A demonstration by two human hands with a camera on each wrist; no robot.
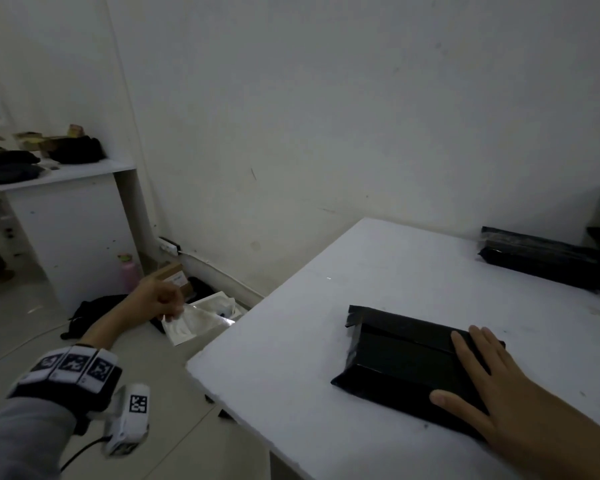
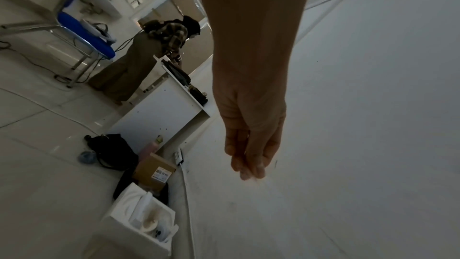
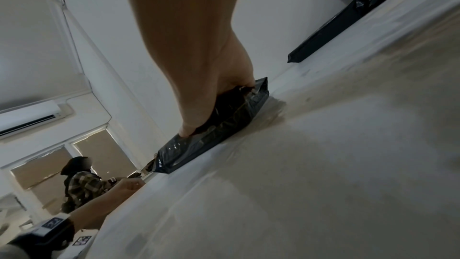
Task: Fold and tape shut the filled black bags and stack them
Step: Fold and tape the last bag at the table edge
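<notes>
A folded, glossy black plastic bag [image 1: 406,362] lies flat on the scuffed white table [image 1: 326,306], at about 5 o'clock in the head view. The right hand [image 1: 492,382] presses on it, its grip open with fingers spread. The left hand [image 1: 156,299], at 9 o'clock past the table edge, hangs over the pale tiled floor [image 1: 14,327], grip loosely curled and empty. More filled black bags [image 1: 541,254] are stacked against the white wall [image 1: 326,98] at 3 o'clock.
</notes>
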